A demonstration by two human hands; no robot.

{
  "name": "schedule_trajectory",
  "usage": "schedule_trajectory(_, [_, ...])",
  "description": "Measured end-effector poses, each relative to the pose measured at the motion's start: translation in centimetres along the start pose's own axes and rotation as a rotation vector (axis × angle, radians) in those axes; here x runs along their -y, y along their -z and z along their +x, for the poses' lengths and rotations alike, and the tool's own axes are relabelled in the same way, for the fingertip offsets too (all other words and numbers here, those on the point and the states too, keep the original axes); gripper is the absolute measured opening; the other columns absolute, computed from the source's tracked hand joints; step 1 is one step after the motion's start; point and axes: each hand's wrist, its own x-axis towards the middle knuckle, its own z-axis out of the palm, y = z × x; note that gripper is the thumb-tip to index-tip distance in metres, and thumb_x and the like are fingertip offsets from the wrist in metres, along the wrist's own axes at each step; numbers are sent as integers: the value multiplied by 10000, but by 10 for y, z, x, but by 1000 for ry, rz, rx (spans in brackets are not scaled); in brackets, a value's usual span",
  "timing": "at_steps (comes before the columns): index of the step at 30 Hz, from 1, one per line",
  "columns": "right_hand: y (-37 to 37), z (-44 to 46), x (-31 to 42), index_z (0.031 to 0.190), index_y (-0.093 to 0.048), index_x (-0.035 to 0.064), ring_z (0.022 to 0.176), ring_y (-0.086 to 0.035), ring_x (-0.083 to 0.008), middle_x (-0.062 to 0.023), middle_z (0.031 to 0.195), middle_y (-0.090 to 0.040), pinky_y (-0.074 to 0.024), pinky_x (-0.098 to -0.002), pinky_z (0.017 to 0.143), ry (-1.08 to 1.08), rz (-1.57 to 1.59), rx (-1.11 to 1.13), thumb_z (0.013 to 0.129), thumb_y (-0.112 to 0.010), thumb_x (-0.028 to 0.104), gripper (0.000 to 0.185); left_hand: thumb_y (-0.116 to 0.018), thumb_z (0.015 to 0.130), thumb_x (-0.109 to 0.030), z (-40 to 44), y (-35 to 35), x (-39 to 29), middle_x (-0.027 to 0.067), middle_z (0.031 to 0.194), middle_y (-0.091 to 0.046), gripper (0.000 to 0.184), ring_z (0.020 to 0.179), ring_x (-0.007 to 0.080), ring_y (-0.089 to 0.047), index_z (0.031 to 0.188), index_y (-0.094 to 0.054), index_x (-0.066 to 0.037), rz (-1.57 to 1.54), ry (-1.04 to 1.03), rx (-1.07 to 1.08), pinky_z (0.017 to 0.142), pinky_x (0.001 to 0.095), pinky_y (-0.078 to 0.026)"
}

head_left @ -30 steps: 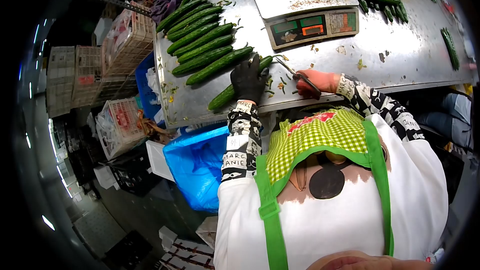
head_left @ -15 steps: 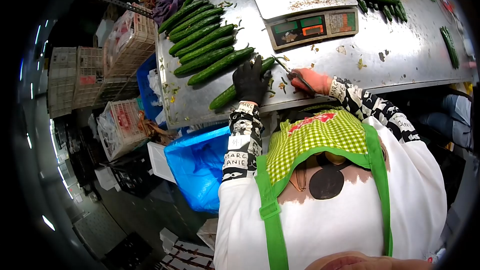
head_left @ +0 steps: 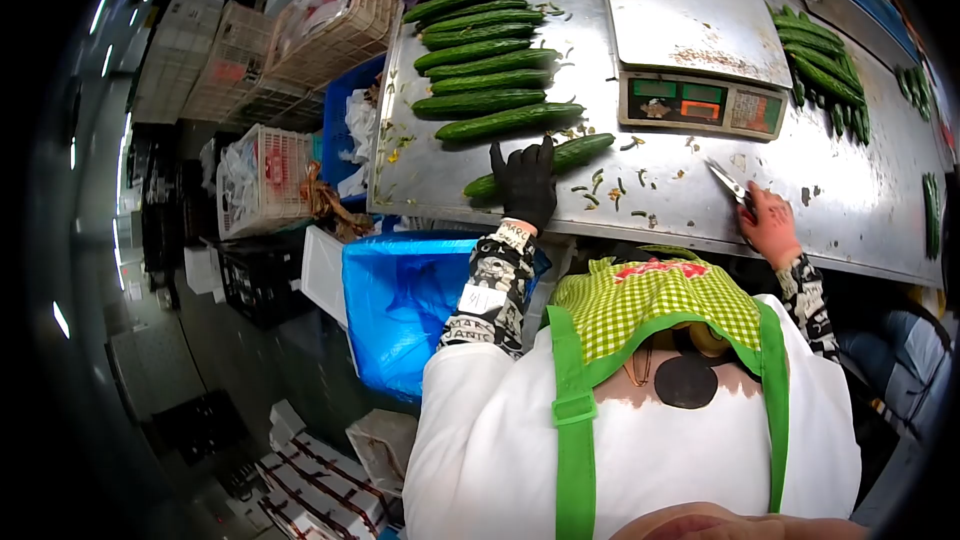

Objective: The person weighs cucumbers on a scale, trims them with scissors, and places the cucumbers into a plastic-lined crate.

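Note:
My left hand point(head_left: 526, 183), in a black glove, lies across a cucumber point(head_left: 582, 151) near the table's front edge, its fingers reaching over the far side. Both ends of that cucumber show on either side of the glove. Just beyond it, several cucumbers point(head_left: 510, 122) lie side by side in a row. Further right, my bare right hand point(head_left: 770, 225) is closed around dark-handled scissors point(head_left: 727, 180). Their metal blades point toward the scale, away from the cucumber. Short green stem trimmings point(head_left: 617, 190) are scattered between my hands.
A weighing scale point(head_left: 700, 30) stands at the back of the metal table point(head_left: 850, 230). More cucumbers point(head_left: 820, 55) are piled to its right. A blue-lined bin point(head_left: 400, 290) sits below the front edge at left, near stacked plastic crates point(head_left: 265, 175).
My right hand and the scissors have moved right, away from the cucumber's end. My left hand remains on the cucumber. The camera view has shifted, moving the table rightward in frame.

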Motion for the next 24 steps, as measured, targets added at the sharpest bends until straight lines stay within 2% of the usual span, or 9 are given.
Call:
schedule_trajectory(8, [-13,-32,-84,1357,-558,33,971,-639,-375,-190,1102,-684,-504,-455,857,-102,123,-242,884,-681,129,498,-574,881,-117,11,-21,65,48,1087,-634,383,1133,240,-568,1261,-612,-136,67,92,-248,1177,657,-186])
schedule_trajectory(11, [-36,-68,-147,1302,-587,29,872,-651,-388,-194,1057,-686,-537,-450,799,-197,129,-537,932,-630,129,386,-706,829,-290,-7,-58,75,167,1413,-536,685,1354,346,-440,1445,-488,-85,-350,235,-372,1207,553,-163])
schedule_trajectory(12, [-55,-88,-186,1206,-617,58,826,-650,-352,-162,981,-674,-539,-446,736,-361,-321,-364,964,-577,208,287,-713,830,-338,-9,-59,72,189,1468,-484,771,1391,365,-395,1488,-423,-62,-223,246,-354,1212,539,-149])
schedule_trajectory(13, [-98,-111,-240,1122,-622,90,793,-642,-304,-123,941,-655,-528,-446,670,-344,-861,-641,982,-536,288,257,-721,830,-386,-8,-51,65,211,1522,-433,862,1429,383,-350,1531,-358,-39,-96,257,-336,1217,525,-136])
schedule_trajectory(14, [-93,-111,-242,1133,-625,105,791,-638,-262,-104,988,-658,-522,-439,637,-581,-689,-631,981,-539,310,269,-714,813,-458,-6,-34,57,210,1526,-432,918,1424,390,-356,1540,-341,-41,61,262,-372,1203,553,-163])
schedule_trajectory(17, [-100,-113,-277,1135,-639,119,904,-645,-277,-95,1026,-659,-526,-421,742,-774,-968,-714,976,-539,341,291,-644,833,-581,-23,-44,52,183,1591,-343,953,1466,388,-307,1561,-315,-62,82,358,-342,1174,590,-212])
schedule_trajectory(18, [-92,-108,-279,1124,-641,112,920,-643,-284,-99,1023,-656,-525,-425,758,-837,-895,-615,980,-532,336,288,-581,923,-568,-31,-16,22,215,1554,-353,870,1426,389,-335,1561,-292,-53,89,402,-324,1151,612,-249])
schedule_trajectory(21, [-69,-73,-270,1074,-651,92,942,-639,-308,-112,990,-651,-518,-463,792,-1068,-600,-360,997,-498,292,263,-556,899,-665,-47,-30,9,221,1546,-372,936,1420,412,-364,1557,-305,-49,81,414,-282,1128,609,-288])
schedule_trajectory(24, [-174,-38,-323,1075,-654,99,894,-647,-309,-122,944,-658,-520,-461,752,-857,-793,-553,985,-501,232,221,-548,893,-656,-56,-67,4,261,1541,-366,936,1412,434,-369,1554,-308,-38,41,404,-310,1121,599,-307])
